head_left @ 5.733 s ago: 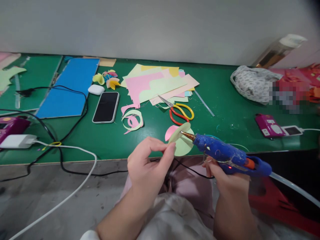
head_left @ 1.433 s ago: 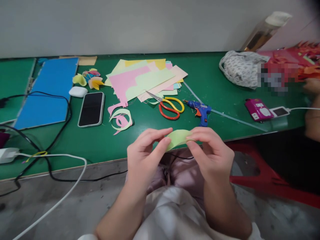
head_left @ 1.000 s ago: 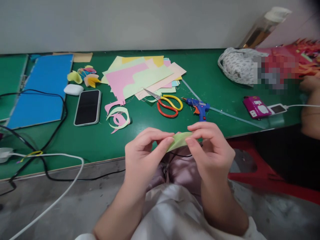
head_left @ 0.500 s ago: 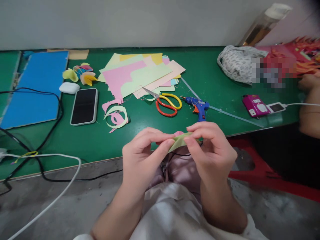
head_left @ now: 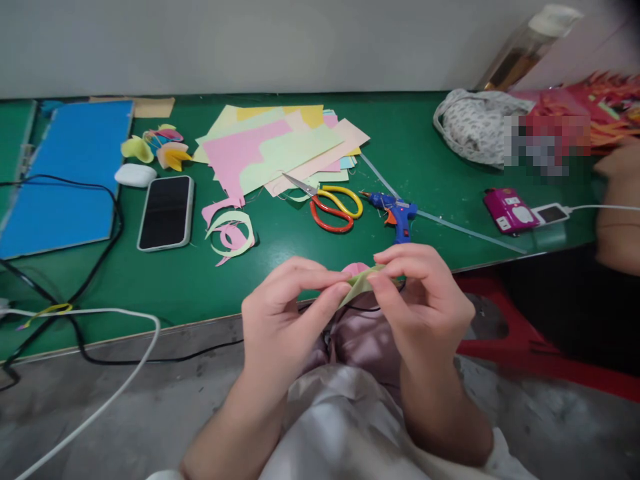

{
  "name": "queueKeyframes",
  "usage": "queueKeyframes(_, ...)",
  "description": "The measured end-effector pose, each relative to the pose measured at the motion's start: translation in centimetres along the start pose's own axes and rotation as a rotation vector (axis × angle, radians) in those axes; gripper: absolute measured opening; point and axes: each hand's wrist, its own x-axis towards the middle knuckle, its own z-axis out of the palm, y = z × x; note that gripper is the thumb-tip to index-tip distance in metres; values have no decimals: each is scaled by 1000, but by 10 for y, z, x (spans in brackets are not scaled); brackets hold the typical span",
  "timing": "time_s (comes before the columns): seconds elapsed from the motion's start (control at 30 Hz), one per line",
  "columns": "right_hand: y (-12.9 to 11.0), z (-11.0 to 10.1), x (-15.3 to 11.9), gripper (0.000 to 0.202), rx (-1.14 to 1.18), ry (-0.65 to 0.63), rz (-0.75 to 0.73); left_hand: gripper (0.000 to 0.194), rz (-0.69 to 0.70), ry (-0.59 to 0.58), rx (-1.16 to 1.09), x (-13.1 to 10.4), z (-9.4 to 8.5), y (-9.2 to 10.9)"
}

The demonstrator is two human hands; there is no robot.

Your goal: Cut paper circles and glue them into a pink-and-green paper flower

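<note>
Between my hands, over the front edge of the green table (head_left: pixel 295 247), is a folded light green paper piece (head_left: pixel 358 288). My left hand (head_left: pixel 287 313) pinches its left end between thumb and fingers. The right end is pinched by my right hand (head_left: pixel 425 300). A bit of pink paper (head_left: pixel 355 268) shows just behind the green piece. Beyond my hands lie scissors (head_left: pixel 337 209) with red and yellow handles, and a blue glue gun (head_left: pixel 397 215). Coloured paper sheets (head_left: pixel 295 147) are piled farther back.
Paper scraps (head_left: pixel 233 233), a phone (head_left: pixel 166 213), a white case (head_left: pixel 135 175), paper petals (head_left: pixel 173 150) and a blue board (head_left: pixel 75 173) lie left. Rightward are a cloth bag (head_left: pixel 480 127), a magenta box (head_left: pixel 510 211) and another person's arm (head_left: pixel 620 213). Cables cross the left side.
The left hand's grip has shifted slightly on the green paper, and a little more of the pink paper shows behind it. The table items appear slightly farther left in view.
</note>
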Motion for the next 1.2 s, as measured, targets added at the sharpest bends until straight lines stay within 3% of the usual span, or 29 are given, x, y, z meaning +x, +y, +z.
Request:
queueKeyframes(0.83,2,-2,0,17,26,4,-63,23,246,-73,59,0,-1,-2)
queueKeyframes(1.03,-1,-4,-2,15,33,-5,-59,26,362,-66,98,0,-3,-4)
queueKeyframes(1.2,-2,-12,-3,11,19,-18,-130,21,540,-25,191,1,-6,-6)
